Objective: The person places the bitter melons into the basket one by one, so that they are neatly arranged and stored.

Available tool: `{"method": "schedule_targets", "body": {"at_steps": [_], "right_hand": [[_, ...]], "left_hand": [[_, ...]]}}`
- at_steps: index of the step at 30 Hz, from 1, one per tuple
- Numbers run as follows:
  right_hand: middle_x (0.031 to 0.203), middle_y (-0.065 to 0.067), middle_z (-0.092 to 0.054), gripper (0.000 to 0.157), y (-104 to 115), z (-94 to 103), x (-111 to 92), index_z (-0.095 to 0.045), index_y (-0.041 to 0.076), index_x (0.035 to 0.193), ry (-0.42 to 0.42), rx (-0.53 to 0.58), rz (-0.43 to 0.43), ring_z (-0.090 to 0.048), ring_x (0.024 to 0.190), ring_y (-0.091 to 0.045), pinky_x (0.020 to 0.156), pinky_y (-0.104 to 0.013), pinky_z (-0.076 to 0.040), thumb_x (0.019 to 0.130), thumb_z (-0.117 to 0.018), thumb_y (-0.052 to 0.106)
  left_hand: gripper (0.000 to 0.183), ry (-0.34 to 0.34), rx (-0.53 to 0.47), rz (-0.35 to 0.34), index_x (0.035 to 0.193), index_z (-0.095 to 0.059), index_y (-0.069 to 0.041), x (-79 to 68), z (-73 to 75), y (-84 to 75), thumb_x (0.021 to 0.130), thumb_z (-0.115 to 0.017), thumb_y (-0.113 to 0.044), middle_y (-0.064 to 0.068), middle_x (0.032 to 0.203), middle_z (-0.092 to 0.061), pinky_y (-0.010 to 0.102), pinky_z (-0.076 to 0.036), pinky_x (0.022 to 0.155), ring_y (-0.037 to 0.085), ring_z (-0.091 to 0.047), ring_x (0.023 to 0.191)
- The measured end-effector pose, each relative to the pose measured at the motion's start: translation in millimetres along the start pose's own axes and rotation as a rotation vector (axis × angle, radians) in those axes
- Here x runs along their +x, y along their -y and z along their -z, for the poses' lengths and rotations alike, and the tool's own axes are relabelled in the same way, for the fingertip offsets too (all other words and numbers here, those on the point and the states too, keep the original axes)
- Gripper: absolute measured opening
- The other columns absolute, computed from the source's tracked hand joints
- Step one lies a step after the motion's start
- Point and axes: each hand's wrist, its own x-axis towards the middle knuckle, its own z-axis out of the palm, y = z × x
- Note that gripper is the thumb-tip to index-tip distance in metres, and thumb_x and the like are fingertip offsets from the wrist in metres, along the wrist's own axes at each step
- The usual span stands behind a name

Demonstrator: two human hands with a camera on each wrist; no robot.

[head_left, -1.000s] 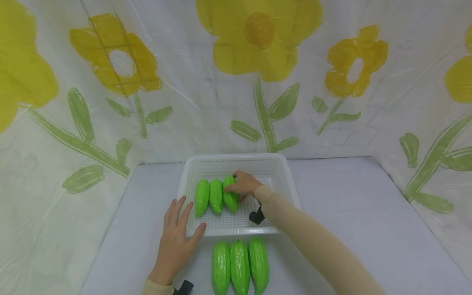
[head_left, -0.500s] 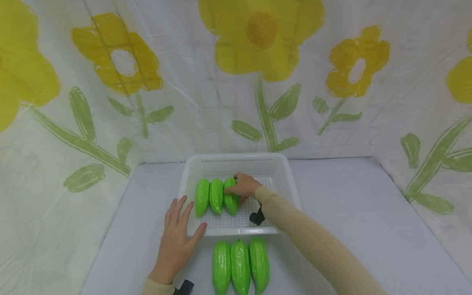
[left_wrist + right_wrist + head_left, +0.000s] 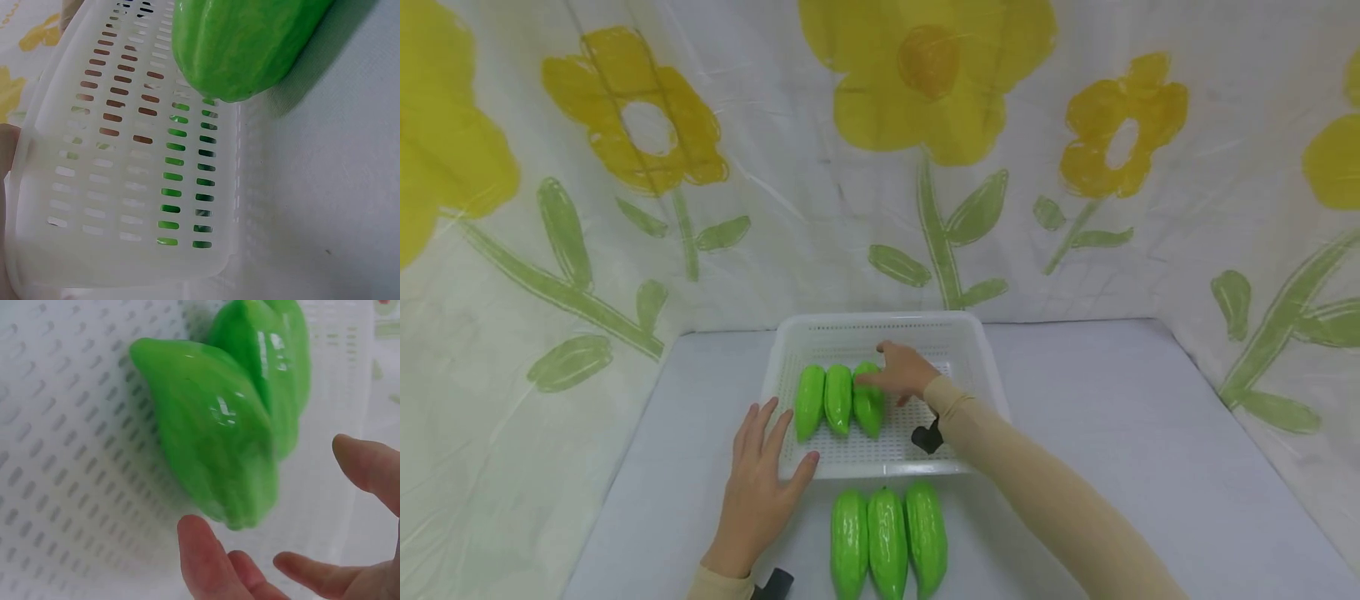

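Note:
Three glossy green, ridged, gourd-like vegetables lie side by side in the left half of a white perforated basket (image 3: 895,469). Over the rightmost gourd-like vegetable (image 3: 868,414) is my right hand (image 3: 902,371). The right wrist view shows that vegetable (image 3: 212,431) with the hand's fingers (image 3: 209,562) spread and apart from its end. My left hand (image 3: 756,487) has its fingers extended along the basket's front left corner. In the left wrist view, the basket's slotted wall (image 3: 125,181) fills the left side, with little of the hand showing at the edge.
Three more green vegetables (image 3: 887,542) lie in a row on the pale table (image 3: 1075,400), in front of the basket. Behind and beside the table hangs a white sheet (image 3: 775,275) painted with yellow flowers.
My right hand has let go of the rightmost vegetable, its fingers spreading and lifting slightly to the right. That vegetable sits slightly nearer the basket's front than a second ago. My left hand stays put.

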Motion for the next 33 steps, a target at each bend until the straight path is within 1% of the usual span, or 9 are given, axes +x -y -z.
{"method": "schedule_targets", "body": {"at_steps": [2, 4, 13, 16, 20, 23, 25, 28, 33], "right_hand": [[0.154, -0.025, -0.05, 0.082, 2.6, 5.4, -3.0, -0.037, 0.001, 0.158, -0.015, -0.022, 0.023, -0.072, 0.089, -0.033, 0.063, -0.036, -0.064, 0.096, -0.071, 0.043], [0.151, -0.026, -0.053, 0.081, 5.3, 10.8, -6.5, -0.038, 0.002, 0.158, -0.022, -0.032, 0.04, -0.072, 0.084, -0.033, 0.064, -0.037, -0.064, 0.097, -0.07, 0.045], [0.147, -0.03, -0.053, 0.08, 17.2, 26.2, -23.0, -0.037, 0.003, 0.159, -0.018, -0.002, 0.113, -0.074, 0.083, -0.04, 0.073, -0.048, -0.065, 0.098, -0.068, 0.046], [0.147, -0.029, -0.054, 0.078, 18.2, 26.2, -26.1, -0.039, 0.004, 0.158, -0.021, 0.002, 0.116, -0.073, 0.08, -0.038, 0.074, -0.049, -0.065, 0.098, -0.069, 0.045], [0.146, -0.028, -0.055, 0.078, 17.3, 25.3, -29.0, -0.041, 0.005, 0.158, -0.032, 0.001, 0.114, -0.071, 0.071, -0.03, 0.073, -0.047, -0.064, 0.097, -0.069, 0.045], [0.145, -0.029, -0.055, 0.078, 16.5, 26.2, -31.6, -0.041, 0.004, 0.158, -0.037, 0.004, 0.124, -0.07, 0.071, -0.03, 0.071, -0.046, -0.065, 0.098, -0.069, 0.044], [0.145, -0.028, -0.055, 0.078, 16.1, 27.5, -34.5, -0.04, 0.004, 0.158, -0.039, 0.007, 0.132, -0.072, 0.074, -0.033, 0.071, -0.047, -0.065, 0.098, -0.069, 0.045], [0.143, -0.027, -0.056, 0.078, 13.2, 28.7, -39.8, -0.041, 0.004, 0.158, -0.058, 0.013, 0.153, -0.073, 0.076, -0.035, 0.067, -0.041, -0.064, 0.098, -0.069, 0.045], [0.139, -0.021, -0.06, 0.073, 11.3, 31.8, -62.2, -0.045, 0.006, 0.155, -0.105, 0.004, 0.197, -0.072, 0.097, -0.03, 0.077, -0.036, -0.062, 0.099, -0.069, 0.045]], "left_hand": [[0.069, 0.002, 0.005, 0.001, 0.146, -0.052, 0.004, 0.1, 0.7, -0.2, 0.091, -0.075, -0.031, 0.023, 0.162, -0.038, 0.074, -0.035, 0.113, 0.048, -0.027, 0.153], [0.069, 0.004, 0.008, 0.001, 0.146, -0.053, 0.005, 0.1, 1.1, -0.3, 0.091, -0.075, -0.031, 0.023, 0.162, -0.039, 0.074, -0.035, 0.113, 0.049, -0.027, 0.153], [0.07, 0.004, 0.011, 0.005, 0.145, -0.053, 0.006, -1.1, 0.6, 0.2, 0.09, -0.077, -0.029, 0.024, 0.161, -0.039, 0.074, -0.035, 0.113, 0.05, -0.027, 0.152], [0.07, 0.008, 0.009, 0.01, 0.146, -0.053, 0.005, -1.4, 0.3, 0.5, 0.09, -0.077, -0.029, 0.023, 0.162, -0.039, 0.074, -0.035, 0.113, 0.049, -0.027, 0.152], [0.07, 0.014, 0.004, 0.017, 0.146, -0.052, 0.005, -1.5, -0.2, 0.9, 0.091, -0.077, -0.029, 0.022, 0.163, -0.038, 0.075, -0.034, 0.113, 0.049, -0.026, 0.153], [0.07, 0.013, 0.001, 0.016, 0.146, -0.052, 0.004, -1.3, -0.3, 0.7, 0.091, -0.077, -0.029, 0.022, 0.163, -0.038, 0.075, -0.034, 0.113, 0.049, -0.026, 0.153], [0.07, 0.013, 0.001, 0.015, 0.146, -0.052, 0.004, -1.2, -0.4, 0.5, 0.091, -0.076, -0.03, 0.022, 0.163, -0.038, 0.075, -0.034, 0.113, 0.049, -0.026, 0.153], [0.07, 0.01, 0.003, 0.01, 0.146, -0.052, 0.004, -1.1, -0.7, 0.4, 0.091, -0.076, -0.03, 0.022, 0.163, -0.038, 0.075, -0.033, 0.113, 0.049, -0.026, 0.153], [0.07, 0.002, 0.001, 0.001, 0.147, -0.052, 0.004, -0.5, -1.4, 0.6, 0.09, -0.076, -0.03, 0.022, 0.163, -0.038, 0.075, -0.034, 0.113, 0.049, -0.026, 0.153]]}}
